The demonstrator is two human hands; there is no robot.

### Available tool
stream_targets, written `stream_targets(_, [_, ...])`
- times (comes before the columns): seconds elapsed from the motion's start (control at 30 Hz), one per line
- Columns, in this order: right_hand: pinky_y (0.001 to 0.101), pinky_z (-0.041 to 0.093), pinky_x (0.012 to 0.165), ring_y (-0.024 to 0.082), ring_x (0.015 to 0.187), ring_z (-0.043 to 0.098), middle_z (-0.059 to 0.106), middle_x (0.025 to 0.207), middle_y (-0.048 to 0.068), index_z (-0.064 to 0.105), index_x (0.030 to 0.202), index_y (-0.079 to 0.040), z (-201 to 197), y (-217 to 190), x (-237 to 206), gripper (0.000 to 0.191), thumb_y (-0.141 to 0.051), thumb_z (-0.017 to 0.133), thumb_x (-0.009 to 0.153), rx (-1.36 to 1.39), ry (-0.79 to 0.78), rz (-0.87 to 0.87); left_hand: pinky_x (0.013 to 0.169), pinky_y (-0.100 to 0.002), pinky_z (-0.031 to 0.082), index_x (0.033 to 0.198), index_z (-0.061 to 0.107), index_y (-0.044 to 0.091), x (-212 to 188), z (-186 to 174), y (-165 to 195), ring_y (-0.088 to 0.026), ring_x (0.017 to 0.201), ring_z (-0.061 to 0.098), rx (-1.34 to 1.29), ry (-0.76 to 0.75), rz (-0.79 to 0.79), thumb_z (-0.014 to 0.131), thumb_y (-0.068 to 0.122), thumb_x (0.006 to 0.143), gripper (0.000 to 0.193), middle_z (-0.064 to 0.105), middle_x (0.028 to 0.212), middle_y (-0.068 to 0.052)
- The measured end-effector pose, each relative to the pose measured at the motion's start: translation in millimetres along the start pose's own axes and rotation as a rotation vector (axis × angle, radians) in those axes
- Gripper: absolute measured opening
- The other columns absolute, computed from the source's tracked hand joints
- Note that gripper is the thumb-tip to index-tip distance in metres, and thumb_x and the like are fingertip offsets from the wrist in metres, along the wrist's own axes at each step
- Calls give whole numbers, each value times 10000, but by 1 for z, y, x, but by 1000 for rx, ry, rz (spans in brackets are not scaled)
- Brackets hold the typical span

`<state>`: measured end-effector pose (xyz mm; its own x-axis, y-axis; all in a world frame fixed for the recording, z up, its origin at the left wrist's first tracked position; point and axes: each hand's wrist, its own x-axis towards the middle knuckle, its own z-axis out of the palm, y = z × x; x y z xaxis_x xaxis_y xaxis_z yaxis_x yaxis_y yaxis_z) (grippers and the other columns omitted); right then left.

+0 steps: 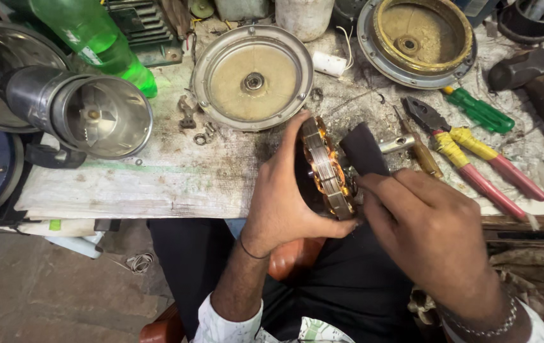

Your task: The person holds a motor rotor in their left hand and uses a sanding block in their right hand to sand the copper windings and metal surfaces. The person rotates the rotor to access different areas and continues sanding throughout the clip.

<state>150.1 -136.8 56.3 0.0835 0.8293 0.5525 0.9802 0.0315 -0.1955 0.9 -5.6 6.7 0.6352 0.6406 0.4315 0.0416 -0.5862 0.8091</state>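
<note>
Left hand (pixel 281 197) grips round copper-wound laminated steel stator (pixel 328 170) on edge at table (pixel 157 184) rim; right hand (pixel 421 222) pinches black wedge-shaped piece (pixel 364 149) just right of it.

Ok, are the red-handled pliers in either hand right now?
No, the red-handled pliers lie on the bench, while the left hand grips the motor stator and the right hand touches it.
</note>
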Motion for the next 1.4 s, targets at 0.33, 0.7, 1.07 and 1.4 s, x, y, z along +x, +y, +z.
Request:
stream_targets(0.33, [395,502,631,247,701,628,589,763,62,732,1043,-64,20,11,6,214,-24,790,840,60,76,-53,1279,-492,349,1637,33,10,-1,3,-9,-462,1565,336,93,42,133,1036,373,533,1535,251,1677,-317])
stream_targets(0.7, [411,528,626,284,697,675,700,874,140,519,1513,-63,12,4,4,716,-96,805,858,9,44,28,1216,-448,460,1609,215,50,0,5,-8,-389,1446,548,43,44,11,990,289,520,1358,500,1559,-247])
stream_targets(1.07, [389,505,592,259,657,657,701,855,119,570,1472,-76,9,-3,9,656,-109,819,867,-48,86,-5,1126,-417,557,1599,228,20,2,1,-3,-318,1262,708,-43,2,-27,998,354,539,1352,662,1355,-196])
stream_targets(1.4, [391,516,626,262,677,665,696,821,100,650,1371,-92,6,2,13,537,-57,808,858,-26,54,-36,1196,-423,516,1645,168,2,1,0,-6,-331,1373,655,-86,-20,-42,986,402,553,1422,612,1469,-216])
